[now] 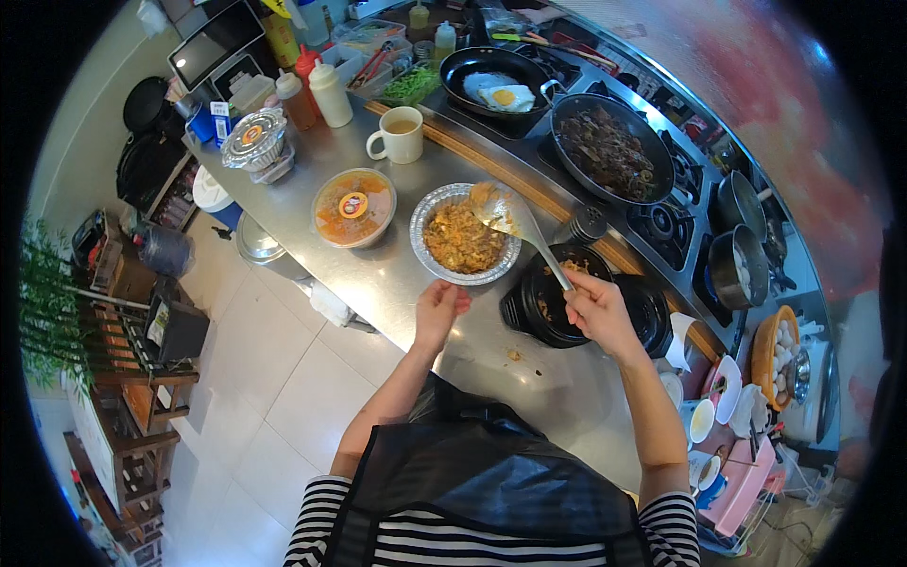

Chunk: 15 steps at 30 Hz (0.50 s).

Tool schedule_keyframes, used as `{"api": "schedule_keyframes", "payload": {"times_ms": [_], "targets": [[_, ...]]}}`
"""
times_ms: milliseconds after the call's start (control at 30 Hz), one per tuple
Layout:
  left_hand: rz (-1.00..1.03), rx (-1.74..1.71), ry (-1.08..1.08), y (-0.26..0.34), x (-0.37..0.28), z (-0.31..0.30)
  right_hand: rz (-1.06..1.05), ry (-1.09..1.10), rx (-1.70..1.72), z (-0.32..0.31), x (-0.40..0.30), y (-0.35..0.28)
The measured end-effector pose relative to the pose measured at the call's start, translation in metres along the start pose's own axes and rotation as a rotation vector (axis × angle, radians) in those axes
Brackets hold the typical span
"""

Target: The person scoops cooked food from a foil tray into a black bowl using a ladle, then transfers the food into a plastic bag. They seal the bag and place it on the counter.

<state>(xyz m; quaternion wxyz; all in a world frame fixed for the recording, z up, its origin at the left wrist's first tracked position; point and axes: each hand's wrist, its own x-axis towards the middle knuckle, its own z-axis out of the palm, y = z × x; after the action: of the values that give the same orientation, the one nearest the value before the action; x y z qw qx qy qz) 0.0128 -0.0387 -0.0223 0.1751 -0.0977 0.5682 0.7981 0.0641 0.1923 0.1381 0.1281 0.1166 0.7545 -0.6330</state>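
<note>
My right hand (595,308) grips the handle of a large metal serving spoon (528,227). Its food-smeared bowl is over the upper right rim of a round foil bowl (419,244). Orange-brown fried rice (464,239) fills much of the foil bowl. At the bowl's near rim is my left hand (439,312), fingers curled; whether they pinch the rim is unclear. Under the spoon handle stands a black pot (521,319) with food scraps inside, beside another black round vessel or lid (645,312). A lidded plastic bowl of orange food (354,207) stands left of the foil bowl.
A mug (404,138) of brownish liquid and several squeeze bottles (331,96) stand farther back. Across a wooden strip (489,163), the stove holds a frying pan with an egg (506,99) and a pan of dark food (613,145). An egg basket (776,361) sits at right.
</note>
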Motion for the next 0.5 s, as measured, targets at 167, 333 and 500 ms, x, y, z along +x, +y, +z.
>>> {"api": "schedule_keyframes", "payload": {"times_ms": [167, 333, 500], "targets": [[-0.063, 0.150, -0.244, -0.009, -0.002, 0.037, 0.159, 0.011, 0.459, -0.020, -0.025, -0.012], [-0.140, 0.223, -0.298, -0.008, 0.004, 0.045, 0.000, 0.242, -0.064, -0.043, -0.086, 0.010], [-0.182, 0.283, -0.404, -0.010, 0.005, 0.055, -0.034, 0.497, -1.314, -0.013, -0.096, 0.047]]}}
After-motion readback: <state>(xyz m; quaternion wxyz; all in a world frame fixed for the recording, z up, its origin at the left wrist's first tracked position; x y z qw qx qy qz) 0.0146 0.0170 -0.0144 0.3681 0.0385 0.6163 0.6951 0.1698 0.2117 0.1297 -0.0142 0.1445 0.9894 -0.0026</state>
